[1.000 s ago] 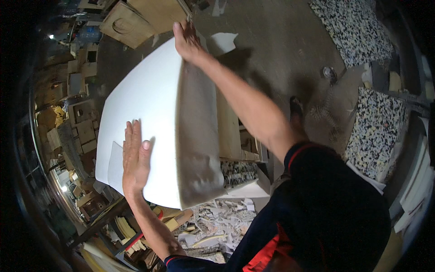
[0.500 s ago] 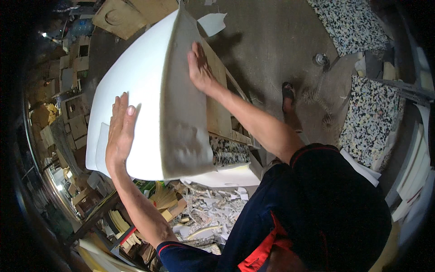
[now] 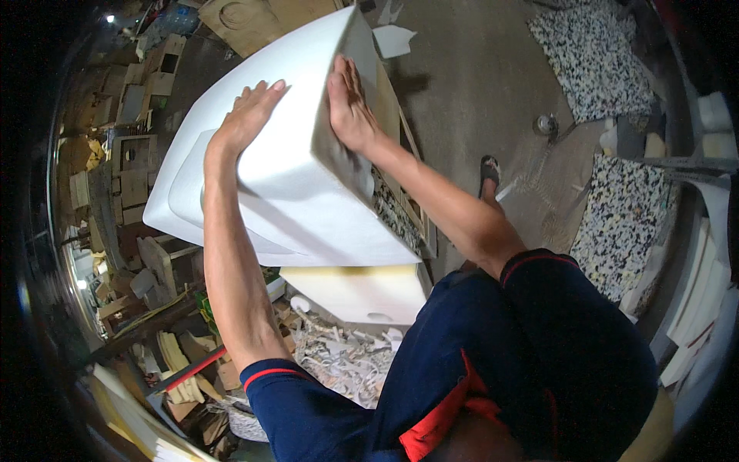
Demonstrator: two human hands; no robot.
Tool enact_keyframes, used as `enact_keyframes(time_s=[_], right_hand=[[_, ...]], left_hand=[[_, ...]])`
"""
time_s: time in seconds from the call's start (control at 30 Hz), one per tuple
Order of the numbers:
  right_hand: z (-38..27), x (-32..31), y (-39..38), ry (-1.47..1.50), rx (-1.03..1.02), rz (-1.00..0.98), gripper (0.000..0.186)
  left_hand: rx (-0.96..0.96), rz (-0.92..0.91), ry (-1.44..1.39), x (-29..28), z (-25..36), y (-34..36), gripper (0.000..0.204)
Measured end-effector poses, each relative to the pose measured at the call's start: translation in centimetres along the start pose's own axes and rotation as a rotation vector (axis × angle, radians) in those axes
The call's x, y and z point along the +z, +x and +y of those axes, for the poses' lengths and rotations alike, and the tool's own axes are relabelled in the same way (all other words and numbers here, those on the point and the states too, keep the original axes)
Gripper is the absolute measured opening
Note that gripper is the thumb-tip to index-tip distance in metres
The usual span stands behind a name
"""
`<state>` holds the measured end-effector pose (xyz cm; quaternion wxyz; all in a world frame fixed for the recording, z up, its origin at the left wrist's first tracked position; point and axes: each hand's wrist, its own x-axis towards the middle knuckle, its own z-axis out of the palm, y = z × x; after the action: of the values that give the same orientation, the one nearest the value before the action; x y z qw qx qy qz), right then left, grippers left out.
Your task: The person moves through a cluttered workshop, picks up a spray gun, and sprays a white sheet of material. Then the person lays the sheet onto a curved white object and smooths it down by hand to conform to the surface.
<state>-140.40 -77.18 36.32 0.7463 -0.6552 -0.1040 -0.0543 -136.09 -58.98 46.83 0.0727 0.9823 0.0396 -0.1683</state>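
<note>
A large white foam sheet (image 3: 289, 181) wraps over the top and near end of a bulky piece with a wooden frame (image 3: 394, 108). My left hand (image 3: 245, 119) lies on its upper face with the fingers stretched out. Against the right side of the sheet, close to the corner edge, my right hand (image 3: 350, 108) presses with straight fingers. Speckled foam (image 3: 394, 212) shows under the sheet on that side. A smaller white piece (image 3: 188, 181) lies on the left part of the upper face, partly behind my left forearm.
Below the near end is a pale foam-covered part (image 3: 362, 296). A heap of foam scraps (image 3: 346, 354) lies near my body. Speckled foam sheets (image 3: 623, 219) are on the floor at right. Wooden boxes and offcuts (image 3: 135, 165) crowd the left. Another person's foot (image 3: 490, 171) shows beyond my right arm.
My left hand has slid farther away and to the right on the sheet. The sheet's near end now folds down over the end, and the wrapped piece appears shifted in view.
</note>
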Motion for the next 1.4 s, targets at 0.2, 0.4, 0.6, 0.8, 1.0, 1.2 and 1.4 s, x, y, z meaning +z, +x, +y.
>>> enact_keyframes(time_s=[0.2,0.4,0.6,0.8,1.0,1.2,1.4], right_hand=[[-4.1,0.6,-5.3,-0.038,-0.043,-0.053,0.093],[-6.7,-0.2,-3.7,-0.080,0.032,-0.220,0.095],[-9.7,0.7,-2.7,0.022,-0.075,-0.216,0.089],[-5.4,0.0,-6.8,0.011,-0.140,-0.187,0.089],[-1.4,1.4,-15.0,-0.193,-0.040,-0.105,0.095],[-0.7,-3.7,-21.0,-0.351,0.101,-0.341,0.099],[0.0,-1.2,-21.8,-0.533,-0.033,-0.402,0.106]], left_hand=[[0.006,0.076,-0.050,0.8,-0.1,0.6,0.104],[0.047,0.116,-0.028,2.0,-1.1,2.2,0.102],[0.029,0.200,0.011,3.2,-2.0,4.0,0.098],[0.211,-0.170,0.147,1.6,-1.5,4.0,0.085],[0.133,-0.085,0.116,1.0,-0.9,3.3,0.078],[0.063,0.185,0.019,2.9,-3.0,4.5,0.108],[0.079,0.200,-0.069,3.9,-3.8,4.2,0.115]])
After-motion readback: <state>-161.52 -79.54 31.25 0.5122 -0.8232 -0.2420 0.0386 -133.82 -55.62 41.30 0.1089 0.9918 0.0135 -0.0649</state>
